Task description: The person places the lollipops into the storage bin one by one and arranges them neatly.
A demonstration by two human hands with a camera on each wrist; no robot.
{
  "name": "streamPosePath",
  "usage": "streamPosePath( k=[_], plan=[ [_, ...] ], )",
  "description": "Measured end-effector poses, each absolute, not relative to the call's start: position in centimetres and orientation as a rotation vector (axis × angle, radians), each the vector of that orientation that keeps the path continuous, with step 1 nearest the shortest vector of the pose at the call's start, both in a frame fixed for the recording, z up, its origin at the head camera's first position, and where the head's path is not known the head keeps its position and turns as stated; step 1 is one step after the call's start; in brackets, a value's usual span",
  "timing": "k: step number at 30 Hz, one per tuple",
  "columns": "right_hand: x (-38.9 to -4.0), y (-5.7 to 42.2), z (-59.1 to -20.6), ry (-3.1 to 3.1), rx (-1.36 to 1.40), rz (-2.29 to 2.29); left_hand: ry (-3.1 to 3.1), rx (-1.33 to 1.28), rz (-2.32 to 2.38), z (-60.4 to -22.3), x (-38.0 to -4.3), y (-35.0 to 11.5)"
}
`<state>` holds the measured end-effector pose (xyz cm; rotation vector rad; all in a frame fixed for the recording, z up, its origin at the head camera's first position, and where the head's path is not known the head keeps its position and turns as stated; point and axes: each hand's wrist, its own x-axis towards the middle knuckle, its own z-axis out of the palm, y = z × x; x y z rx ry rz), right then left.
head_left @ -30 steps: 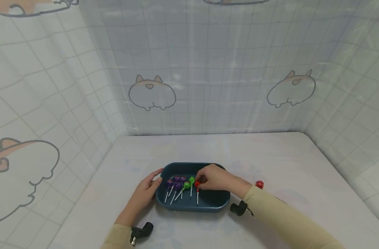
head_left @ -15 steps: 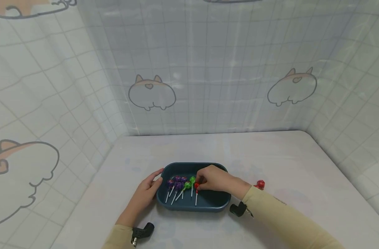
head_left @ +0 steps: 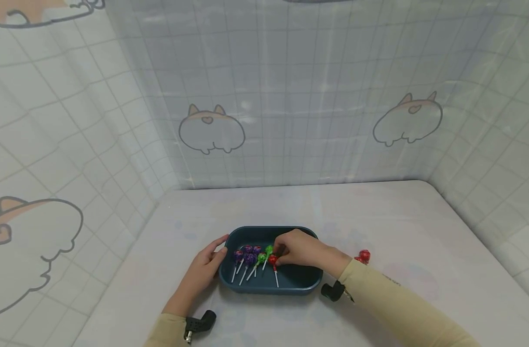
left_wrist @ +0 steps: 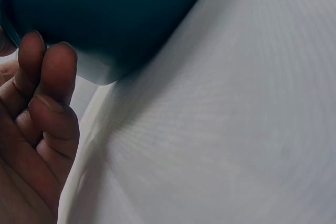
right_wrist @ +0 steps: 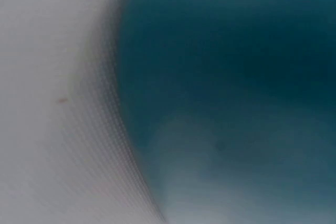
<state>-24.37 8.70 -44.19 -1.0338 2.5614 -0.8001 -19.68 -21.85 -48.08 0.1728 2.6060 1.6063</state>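
Note:
My left hand (head_left: 202,264) holds the left side of a dark teal tray (head_left: 299,291), its thumb over the rim. In the left wrist view, bent fingers (left_wrist: 59,72) touch the tray's outer wall. Inside the tray, my right hand (head_left: 300,248) pinches a red lollipop (head_left: 273,260) by its head, the white stick pointing toward me. Just left of it lie a green lollipop (head_left: 269,249) and another green lollipop (head_left: 262,258). Several purple lollipops (head_left: 250,259) fill the tray's left part. The right wrist view has only the tray's blurred wall (right_wrist: 220,103) and the tabletop.
More red lollipops (head_left: 364,256) lie on the white tabletop (head_left: 394,217) right of the tray, partly hidden behind the right sleeve (head_left: 394,294). Tile-patterned curtains (head_left: 281,149) with cartoon animals surround the table at the back and both sides.
The red lollipop's head has shifted slightly left and toward me, and its stick has swung right. The rear green lollipop's stick has swung left. The left hand stays on the tray.

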Motion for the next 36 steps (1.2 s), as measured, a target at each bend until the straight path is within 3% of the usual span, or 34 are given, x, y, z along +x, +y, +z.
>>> streamPosePath(
  k=[21, 36],
  plan=[
    [-24.1, 9.6, -43.2, 2.552, -1.061, -0.896, 2.625, 0.154, 1.594, -48.3, -19.7, -21.9],
    [-23.5, 16.0, -41.2, 2.523, -0.996, -1.204, 2.608, 0.131, 1.595, -48.2, -19.8, -22.0]
  ],
)
